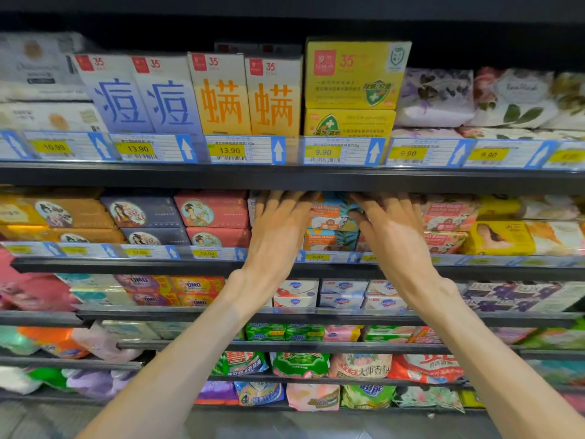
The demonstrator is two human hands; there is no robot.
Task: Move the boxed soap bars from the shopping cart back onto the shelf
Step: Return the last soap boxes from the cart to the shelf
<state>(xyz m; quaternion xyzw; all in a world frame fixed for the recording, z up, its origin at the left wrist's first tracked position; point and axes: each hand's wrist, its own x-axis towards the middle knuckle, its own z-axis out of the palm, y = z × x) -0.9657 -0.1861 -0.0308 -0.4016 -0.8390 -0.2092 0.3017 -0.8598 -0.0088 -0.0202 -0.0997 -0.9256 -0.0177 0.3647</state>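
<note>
Two bare forearms are seen reaching up from the bottom of the view toward the second shelf (285,264) from the top. The left hand (278,226) is laid flat, fingers spread and extended, just left of a stack of teal Goat Soap boxes (332,223). The right hand (392,229) is laid likewise just right of that stack, fingers splayed. Both fingertips are hidden under the front edge of the shelf above, so whether either grip is closed on a box cannot be told; the palms appear open and wide.

The Goat Soap boxes are stacked two high on that second shelf, framed between the two hands, behind the price-tag rail. Right of the stack, pink Goat Soap boxes (449,220) are stacked, partly covered by the right hand. Left of the stack, red boxes (212,213) are placed. Little open room is left between the stack's top and the shelf edge above it. Above that edge, yellow boxes (354,87) are stacked.
</note>
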